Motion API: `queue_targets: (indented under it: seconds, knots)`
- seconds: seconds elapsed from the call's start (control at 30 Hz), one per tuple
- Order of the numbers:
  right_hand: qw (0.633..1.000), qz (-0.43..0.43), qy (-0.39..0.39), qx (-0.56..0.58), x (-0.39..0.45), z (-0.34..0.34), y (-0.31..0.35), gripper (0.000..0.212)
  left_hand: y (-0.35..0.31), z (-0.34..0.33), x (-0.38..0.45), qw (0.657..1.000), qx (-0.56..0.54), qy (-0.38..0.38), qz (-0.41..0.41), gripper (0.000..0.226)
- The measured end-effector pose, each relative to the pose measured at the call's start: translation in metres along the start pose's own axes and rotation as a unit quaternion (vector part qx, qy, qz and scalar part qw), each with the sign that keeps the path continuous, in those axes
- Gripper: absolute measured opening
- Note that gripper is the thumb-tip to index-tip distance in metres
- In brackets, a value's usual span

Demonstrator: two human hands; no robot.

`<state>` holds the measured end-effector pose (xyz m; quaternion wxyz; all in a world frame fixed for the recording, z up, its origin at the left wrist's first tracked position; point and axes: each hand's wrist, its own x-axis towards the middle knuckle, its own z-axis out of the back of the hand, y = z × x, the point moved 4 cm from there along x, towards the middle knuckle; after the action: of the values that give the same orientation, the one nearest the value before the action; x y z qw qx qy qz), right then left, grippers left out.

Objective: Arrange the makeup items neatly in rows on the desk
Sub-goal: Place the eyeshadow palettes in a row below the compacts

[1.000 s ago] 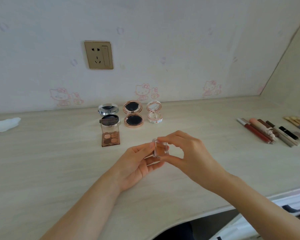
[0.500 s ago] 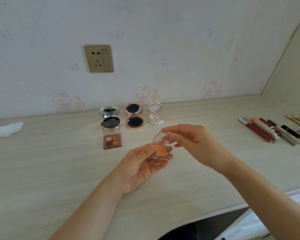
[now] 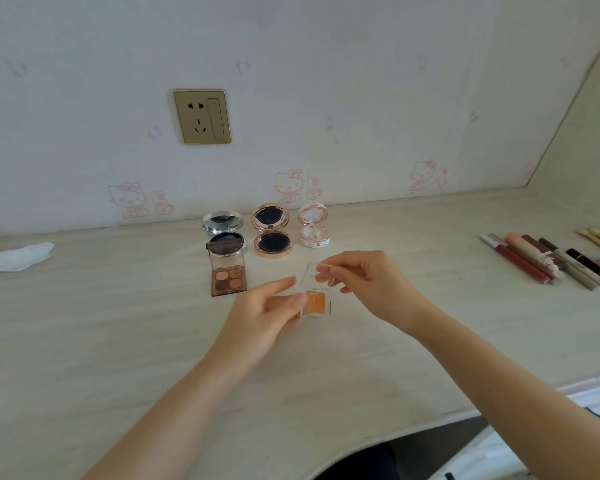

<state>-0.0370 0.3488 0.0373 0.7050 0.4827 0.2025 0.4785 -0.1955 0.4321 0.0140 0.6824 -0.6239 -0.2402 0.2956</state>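
Orange powder shows inside the small clear eyeshadow case, which sits open near the middle of the table, a little toward the front edge from the other compacts. The left hand holds the base, its grip pinching the case from the left side with the thumb on top. The right hand has its grip pinched on the raised clear lid, fingertips at the lid's top edge, the other fingers loosely curled.

Toward the back edge stands a row of three open round compacts: a silver compact, a rose-gold compact and a small white compact. Just in front of the silver one, touching or nearly touching it, lies a brown four-pan palette with its clear lid up. It lies just left of the hands.

Along the right edge lie several lip pencils and tubes, side by side and angled. A crumpled white tissue lies near the left edge. On the wall behind, a gold wall socket sits above the compacts.
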Motion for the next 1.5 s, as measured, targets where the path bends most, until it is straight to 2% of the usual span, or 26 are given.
queue_targets:
  seconds: [0.1,0.17,0.27,0.33,0.47,0.63,0.83,0.93,1.03,1.17,1.5]
  knots:
    - [0.999,-0.015,0.028,-0.014,0.003,-0.013,-0.008,0.015,0.004,0.02,-0.008,0.985,0.139,-0.065,-0.078,0.046]
    - [0.998,-0.021,0.045,-0.025,0.005,-0.022,-0.012,0.016,0.008,0.029,-0.013,0.962,0.212,-0.087,-0.15,0.046]
    - [0.997,-0.016,0.057,-0.04,0.006,-0.032,-0.013,0.018,0.014,0.03,-0.016,0.903,0.342,-0.079,-0.249,0.037]
    - [0.997,-0.008,0.062,-0.054,0.007,-0.036,-0.013,0.019,0.018,0.028,-0.015,0.873,0.391,-0.062,-0.284,0.028]
    - [0.992,0.017,0.067,-0.105,0.006,-0.04,-0.011,0.019,0.025,0.024,-0.014,0.847,0.424,-0.039,-0.319,0.022]
    - [0.977,0.113,0.035,-0.176,-0.002,-0.041,-0.006,0.019,0.027,0.023,-0.014,0.831,0.444,-0.045,-0.333,0.02]
    - [0.956,0.194,0.007,-0.219,-0.019,-0.041,-0.003,0.02,0.029,0.02,-0.017,0.832,0.451,-0.039,-0.321,0.033]
    - [0.96,0.167,0.009,-0.225,-0.025,-0.041,-0.006,0.022,0.029,0.021,-0.017,0.835,0.447,-0.045,-0.319,0.02]
    - [0.964,0.122,0.019,-0.236,-0.026,-0.043,-0.012,0.023,0.028,0.019,-0.018,0.834,0.447,-0.044,-0.319,0.02]
    - [0.965,0.127,0.014,-0.227,-0.018,-0.043,-0.007,0.019,0.029,0.02,-0.018,0.834,0.446,-0.044,-0.323,0.019]
    - [0.981,0.072,0.043,-0.175,0.002,-0.043,-0.01,0.018,0.028,0.021,-0.017,0.835,0.445,-0.044,-0.322,0.02]
